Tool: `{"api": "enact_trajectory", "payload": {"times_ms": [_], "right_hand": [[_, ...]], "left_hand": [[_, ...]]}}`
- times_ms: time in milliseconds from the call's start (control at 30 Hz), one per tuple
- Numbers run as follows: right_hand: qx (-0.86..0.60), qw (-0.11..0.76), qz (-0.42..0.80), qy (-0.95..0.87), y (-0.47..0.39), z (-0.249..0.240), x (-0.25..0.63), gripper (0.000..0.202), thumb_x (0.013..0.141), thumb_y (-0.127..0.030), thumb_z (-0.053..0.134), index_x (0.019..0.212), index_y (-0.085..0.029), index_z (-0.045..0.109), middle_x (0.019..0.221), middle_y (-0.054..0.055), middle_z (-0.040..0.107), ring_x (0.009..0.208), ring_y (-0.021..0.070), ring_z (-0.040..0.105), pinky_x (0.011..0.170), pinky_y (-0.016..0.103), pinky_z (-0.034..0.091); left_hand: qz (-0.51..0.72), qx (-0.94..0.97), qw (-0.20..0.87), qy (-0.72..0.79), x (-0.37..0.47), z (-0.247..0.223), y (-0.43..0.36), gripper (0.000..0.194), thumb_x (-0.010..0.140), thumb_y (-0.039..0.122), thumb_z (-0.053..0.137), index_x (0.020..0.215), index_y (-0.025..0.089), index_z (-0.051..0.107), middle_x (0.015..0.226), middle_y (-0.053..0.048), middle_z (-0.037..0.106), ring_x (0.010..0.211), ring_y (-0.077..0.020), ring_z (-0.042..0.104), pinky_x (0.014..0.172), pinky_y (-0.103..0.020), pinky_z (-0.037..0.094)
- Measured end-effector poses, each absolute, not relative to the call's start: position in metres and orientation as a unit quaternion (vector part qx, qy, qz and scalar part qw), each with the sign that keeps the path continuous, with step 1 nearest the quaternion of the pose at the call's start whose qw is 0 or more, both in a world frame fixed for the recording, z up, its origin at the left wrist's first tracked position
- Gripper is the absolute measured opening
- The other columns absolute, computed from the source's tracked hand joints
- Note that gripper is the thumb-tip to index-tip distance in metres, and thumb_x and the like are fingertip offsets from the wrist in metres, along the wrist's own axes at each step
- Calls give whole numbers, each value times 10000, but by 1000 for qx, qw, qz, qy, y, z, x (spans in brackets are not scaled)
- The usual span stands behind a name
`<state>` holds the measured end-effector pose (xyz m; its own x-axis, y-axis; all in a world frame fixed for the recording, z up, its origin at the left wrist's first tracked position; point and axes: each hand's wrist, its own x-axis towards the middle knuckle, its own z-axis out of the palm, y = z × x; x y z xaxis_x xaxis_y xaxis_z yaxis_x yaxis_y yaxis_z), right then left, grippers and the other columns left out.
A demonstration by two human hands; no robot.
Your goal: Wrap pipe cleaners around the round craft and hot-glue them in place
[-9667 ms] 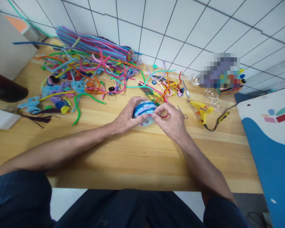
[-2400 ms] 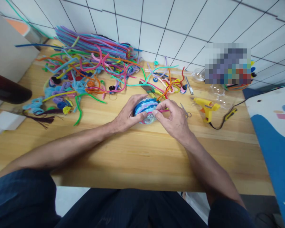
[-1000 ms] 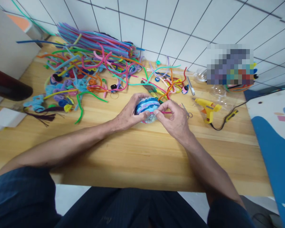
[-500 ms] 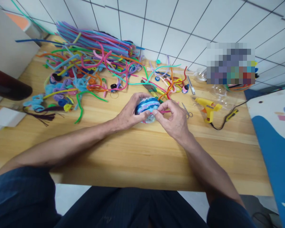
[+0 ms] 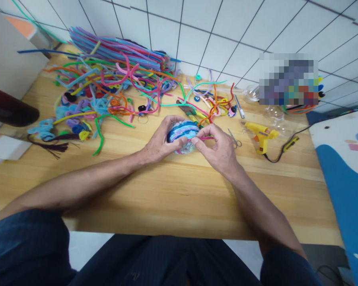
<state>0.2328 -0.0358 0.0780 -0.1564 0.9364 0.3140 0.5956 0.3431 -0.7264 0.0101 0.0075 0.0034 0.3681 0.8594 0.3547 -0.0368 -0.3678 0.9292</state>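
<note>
A clear ball (image 5: 185,130) wrapped in blue, light-blue and purple pipe cleaners sits in the grip of my left hand (image 5: 161,142). The fingers curl over its far side, and the thumb presses on the near face. The lower part of the ball is bare and see-through. My right hand (image 5: 219,149) pinches a pink pipe cleaner (image 5: 209,138) against the ball's right side, thumb and forefinger together. One end of that pipe cleaner sticks out to the right behind the fingers. Just beyond the ball lie green-handled pliers (image 5: 185,108).
Loose pipe cleaners (image 5: 107,95) are heaped at the back left, before a long bundle (image 5: 116,49). Right of my hands lie scissors (image 5: 236,139), a yellow glue gun (image 5: 261,135) with its cord, a craft knife (image 5: 240,106) and clear balls (image 5: 275,112). A tiled wall (image 5: 197,31) bounds the back.
The ball has tipped a little and shifted slightly left, so more of its clear underside shows. Both hands keep their hold, with the right still pinching the pink pipe cleaner.
</note>
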Motion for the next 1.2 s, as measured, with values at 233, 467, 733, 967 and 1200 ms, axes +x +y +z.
{"api": "enact_trajectory", "payload": {"times_ms": [233,467,733,967,1200], "right_hand": [[-523,396,270,-705,-31,75,235,178,936,-339,792,838,-269,661,859,-1,761,808,202,688,776,354,595],[-522,408,269,-699,-32,73,234,197,920,-337,786,796,-267,650,797,-13,727,758,191,652,769,360,565],[-525,400,281,-696,-32,77,233,196,914,-319,771,783,-265,635,769,-21,713,735,182,610,762,356,545],[-523,397,254,-710,-32,76,233,194,902,-276,772,780,-269,621,768,-30,711,752,188,626,810,373,530],[-521,413,236,-709,-31,76,233,192,911,-310,749,782,-273,612,776,-21,707,753,192,630,772,356,524]], "left_hand": [[478,671,482,300,10,0,7,684,995,693,833,1449,266,552,1428,-127,722,1303,-296,748,1137,-473,625],[470,691,465,291,9,-2,8,657,1017,660,816,1484,279,554,1452,-129,695,1331,-305,717,1159,-501,608],[469,713,437,282,7,-5,12,659,1018,660,812,1506,284,575,1471,-139,676,1379,-332,685,1196,-542,595],[478,699,457,273,9,-3,11,688,997,677,839,1486,276,567,1465,-136,693,1371,-325,700,1203,-541,597],[467,710,452,272,10,-2,10,654,1049,662,784,1510,259,553,1486,-148,687,1383,-317,712,1210,-528,599]]}}
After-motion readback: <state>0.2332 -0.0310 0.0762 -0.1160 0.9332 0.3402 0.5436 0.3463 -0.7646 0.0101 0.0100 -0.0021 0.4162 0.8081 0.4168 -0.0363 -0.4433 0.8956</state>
